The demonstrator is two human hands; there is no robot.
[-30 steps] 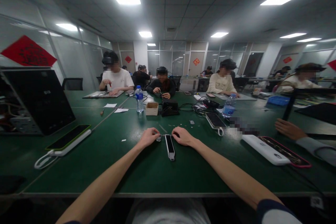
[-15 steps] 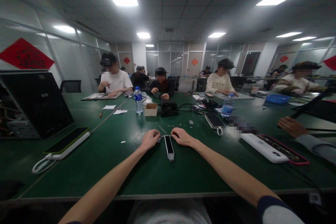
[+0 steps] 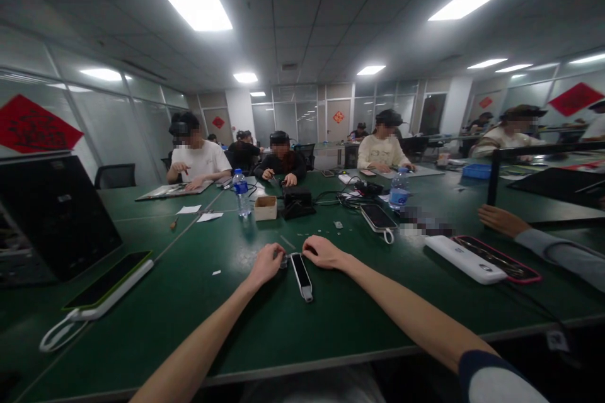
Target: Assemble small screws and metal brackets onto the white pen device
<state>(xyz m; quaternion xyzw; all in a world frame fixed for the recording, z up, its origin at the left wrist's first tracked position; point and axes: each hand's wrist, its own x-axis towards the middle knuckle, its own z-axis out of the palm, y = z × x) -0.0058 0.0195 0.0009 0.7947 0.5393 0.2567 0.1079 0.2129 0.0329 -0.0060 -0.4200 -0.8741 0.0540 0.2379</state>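
Note:
A slim white handheld device with a long dark screen (image 3: 301,274) lies on the green table, its narrow tip toward me. My left hand (image 3: 265,262) is left of the device's far end, fingers curled and pressed together. At those fingertips is a small clear or shiny piece (image 3: 284,261), too small to name. On the other side, my right hand (image 3: 324,252) rests with bent, closed fingers close to the device's far right corner. What its fingertips pinch, if anything, is hidden. A thin clear strip (image 3: 287,242) lies just beyond my hands.
Small parts (image 3: 338,225) lie beyond my hands. Farther back are a cardboard box (image 3: 265,208), a water bottle (image 3: 242,194) and a phone (image 3: 378,216). To the right are a white power bank (image 3: 464,259) and a neighbour's hand (image 3: 503,220) at a black frame. Several people sit across.
The whole view has tilted up and turned slightly right. My hands keep nearly the same place beside the device. At right, the neighbour's black frame stands more upright.

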